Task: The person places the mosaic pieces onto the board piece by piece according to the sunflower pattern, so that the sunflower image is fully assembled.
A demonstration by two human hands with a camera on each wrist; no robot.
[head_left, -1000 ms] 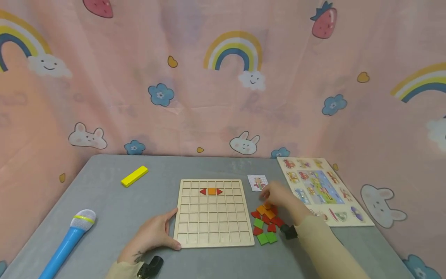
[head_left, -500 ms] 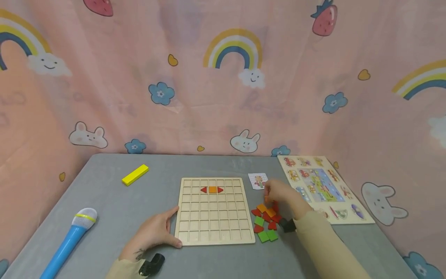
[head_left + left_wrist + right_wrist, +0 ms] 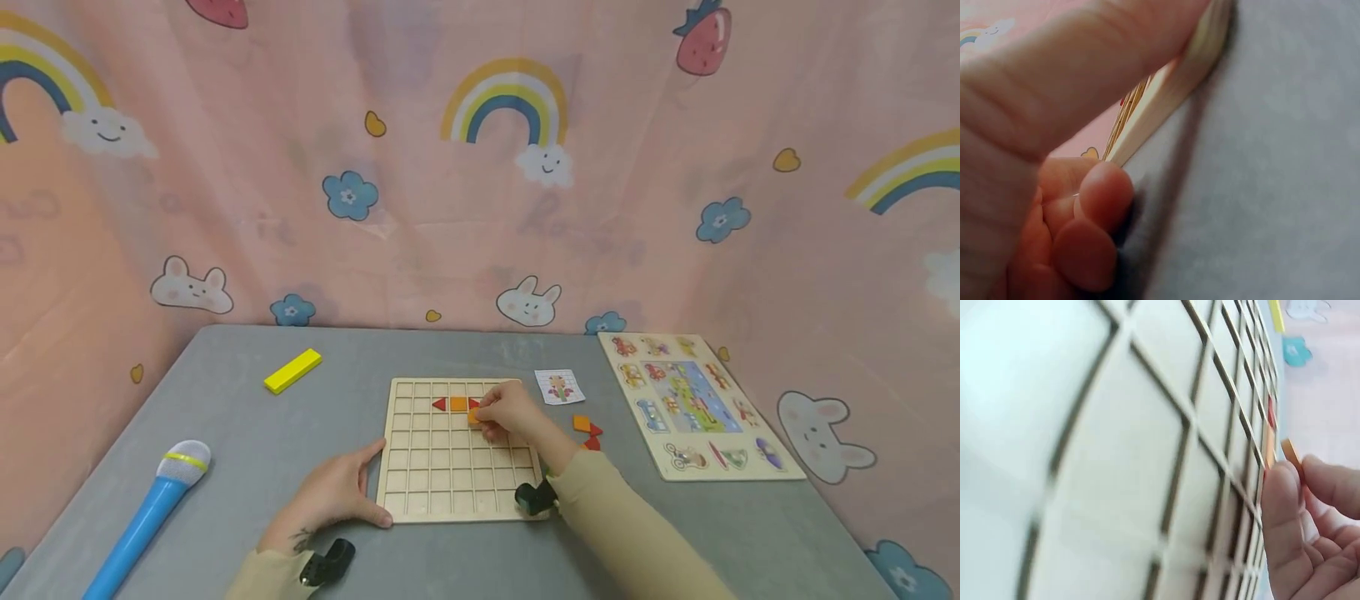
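Observation:
A square wooden grid board [image 3: 442, 483] lies on the grey table. Near its far edge, an orange square tile [image 3: 458, 404] sits between two red triangle tiles [image 3: 439, 405]. My right hand [image 3: 517, 412] is over the board's upper right part, pinching another orange square tile [image 3: 1291, 452] between thumb and finger. That tile is close below the right red triangle in the head view. My left hand [image 3: 330, 492] rests against the board's left side, thumb at the near corner and index finger farther up the edge. The left wrist view shows its other fingers [image 3: 1105, 197] bent beside the board.
Right of the board are loose orange [image 3: 581, 423] and red tiles [image 3: 592, 444], partly hidden by my right forearm. A small picture card [image 3: 558, 387] lies behind them. A picture puzzle board [image 3: 675, 454] is far right; a yellow block [image 3: 292, 371] and toy microphone [image 3: 153, 508] are left.
My right hand has moved left from the tile pile to over the board, carrying an orange square tile. My left hand has stayed at the board's edge.

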